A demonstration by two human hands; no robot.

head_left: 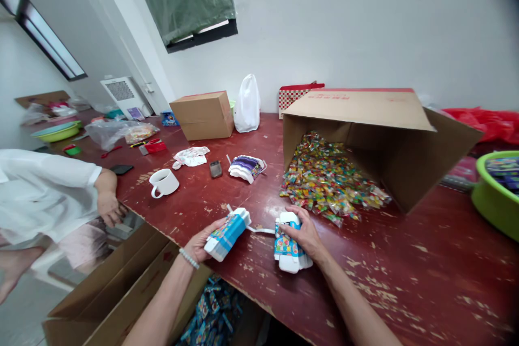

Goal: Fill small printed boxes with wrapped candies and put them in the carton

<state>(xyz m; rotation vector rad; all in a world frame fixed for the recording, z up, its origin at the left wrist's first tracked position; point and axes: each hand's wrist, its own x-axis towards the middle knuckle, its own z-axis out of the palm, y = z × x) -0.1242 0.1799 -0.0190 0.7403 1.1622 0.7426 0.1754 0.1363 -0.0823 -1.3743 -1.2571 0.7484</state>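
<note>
My left hand is closed around a stack of blue-and-white flat packets, lifted just over the front edge of the dark red table. My right hand presses down on a second stack of the same packets lying on the table, fingers curled over its top. A thin white strip runs between the two stacks. Behind my right hand, small colourful candy wrappers spill from a big cardboard box lying on its side.
A white cup, another packet stack, a small brown box and a white bag stand further back. A green basin sits at the right. An open carton stands below the table edge. Another person's hand rests at the left.
</note>
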